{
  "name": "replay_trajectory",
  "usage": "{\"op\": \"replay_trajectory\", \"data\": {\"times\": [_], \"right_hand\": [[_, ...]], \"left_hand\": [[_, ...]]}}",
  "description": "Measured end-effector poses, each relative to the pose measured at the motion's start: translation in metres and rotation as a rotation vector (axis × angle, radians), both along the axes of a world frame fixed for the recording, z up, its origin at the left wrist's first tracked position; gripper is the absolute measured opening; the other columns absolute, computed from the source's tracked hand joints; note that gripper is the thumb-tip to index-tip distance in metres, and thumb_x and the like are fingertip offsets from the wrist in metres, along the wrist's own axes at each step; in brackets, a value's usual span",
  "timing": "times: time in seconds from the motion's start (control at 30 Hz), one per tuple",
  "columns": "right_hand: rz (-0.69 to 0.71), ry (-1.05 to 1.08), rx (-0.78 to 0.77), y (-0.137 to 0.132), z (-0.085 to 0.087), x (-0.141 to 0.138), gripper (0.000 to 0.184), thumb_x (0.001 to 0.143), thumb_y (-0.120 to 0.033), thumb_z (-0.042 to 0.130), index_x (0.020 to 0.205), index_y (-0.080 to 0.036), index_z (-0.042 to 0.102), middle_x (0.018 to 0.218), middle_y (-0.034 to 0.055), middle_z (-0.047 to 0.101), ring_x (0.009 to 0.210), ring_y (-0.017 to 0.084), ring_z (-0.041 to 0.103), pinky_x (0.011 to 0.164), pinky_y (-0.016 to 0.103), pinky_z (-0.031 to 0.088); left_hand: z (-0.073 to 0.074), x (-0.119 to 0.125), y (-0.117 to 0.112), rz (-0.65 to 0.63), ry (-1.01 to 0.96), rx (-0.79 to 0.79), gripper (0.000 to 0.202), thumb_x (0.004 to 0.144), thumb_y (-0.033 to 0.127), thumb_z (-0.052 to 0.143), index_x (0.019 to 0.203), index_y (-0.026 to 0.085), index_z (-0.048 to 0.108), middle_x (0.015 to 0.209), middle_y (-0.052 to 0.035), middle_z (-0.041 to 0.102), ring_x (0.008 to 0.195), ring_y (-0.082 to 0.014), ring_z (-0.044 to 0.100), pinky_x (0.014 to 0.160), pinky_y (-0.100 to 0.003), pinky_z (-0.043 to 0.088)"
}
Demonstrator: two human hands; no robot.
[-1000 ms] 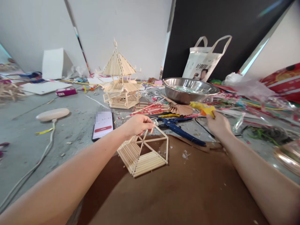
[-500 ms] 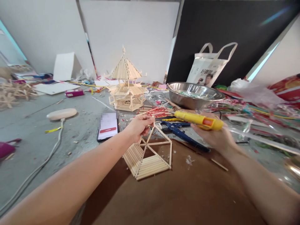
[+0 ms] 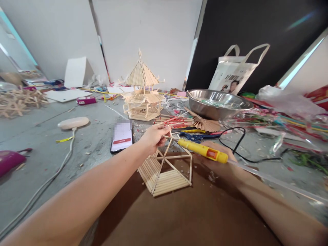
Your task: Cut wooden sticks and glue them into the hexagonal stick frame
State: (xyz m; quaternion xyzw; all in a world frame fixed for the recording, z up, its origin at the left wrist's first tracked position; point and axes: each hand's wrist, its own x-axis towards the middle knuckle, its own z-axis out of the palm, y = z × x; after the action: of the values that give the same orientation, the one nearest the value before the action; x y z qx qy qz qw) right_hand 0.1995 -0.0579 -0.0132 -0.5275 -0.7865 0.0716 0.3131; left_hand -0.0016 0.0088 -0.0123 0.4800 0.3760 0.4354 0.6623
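- Brown sheet: nearest surface, lying under the work.
- Hexagonal stick frame: on the sheet's far part, spokes meeting at a central hub. Its front panel and its left panel are laid with close rows of sticks; the two panels at the right stand open, showing only outline and spokes. Filling is thus judged partly done; the far left portion lies behind the hand and cannot be fully read.
- Right hand: wrapped around a yellow glue gun, its fingers largely hidden beneath; a clear glue stick trails from the rear.
- Left hand: thumb and fingers pinch a short stick at the frame's far corner. The gun's nozzle lies just beside these fingertips; contact cannot be told.
- Blue-handled tool: just beyond the gun.
- Stick pavilion: farther back, upright, with its tiered roofs in place.
- Metal basin: right of the pavilion, before a white bag.
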Motion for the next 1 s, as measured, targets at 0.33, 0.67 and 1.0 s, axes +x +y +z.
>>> {"op": "replay_trajectory", "data": {"times": [0.33, 0.67, 1.0], "right_hand": [[0.0, -0.019, 0.058, 0.005, -0.01, 0.006, 0.015, 0.067, -0.034, 0.048, 0.074, -0.022, 0.054, 0.069, 0.001, 0.057, 0.062, 0.016, 0.054, 0.053, 0.027, 0.042], [-0.022, 0.018, 0.025, 0.005, -0.012, 0.008, 0.012, 0.065, -0.031, 0.051, 0.073, -0.023, 0.054, 0.067, -0.0002, 0.058, 0.061, 0.016, 0.055, 0.055, 0.028, 0.042], [0.012, 0.092, -0.01, 0.008, -0.017, 0.013, 0.012, 0.064, -0.032, 0.051, 0.074, -0.026, 0.055, 0.069, -0.0002, 0.059, 0.062, 0.018, 0.054, 0.056, 0.03, 0.043]], "left_hand": [[-0.001, 0.001, -0.002, -0.005, 0.0, -0.002, 0.015, 0.067, 0.024, 0.054, 0.06, 0.013, 0.046, 0.059, 0.0034, 0.046, 0.032, 0.0003, 0.029, 0.031, -0.015, 0.016], [0.0, 0.003, 0.0, -0.01, -0.012, -0.023, 0.014, 0.067, 0.025, 0.055, 0.064, 0.014, 0.047, 0.057, 0.0037, 0.047, 0.031, -0.0001, 0.031, 0.03, -0.014, 0.017], [-0.005, 0.002, 0.002, -0.03, -0.013, 0.012, 0.015, 0.069, 0.026, 0.054, 0.064, 0.014, 0.047, 0.059, 0.0027, 0.047, 0.031, 0.0001, 0.03, 0.03, -0.015, 0.016]]}}
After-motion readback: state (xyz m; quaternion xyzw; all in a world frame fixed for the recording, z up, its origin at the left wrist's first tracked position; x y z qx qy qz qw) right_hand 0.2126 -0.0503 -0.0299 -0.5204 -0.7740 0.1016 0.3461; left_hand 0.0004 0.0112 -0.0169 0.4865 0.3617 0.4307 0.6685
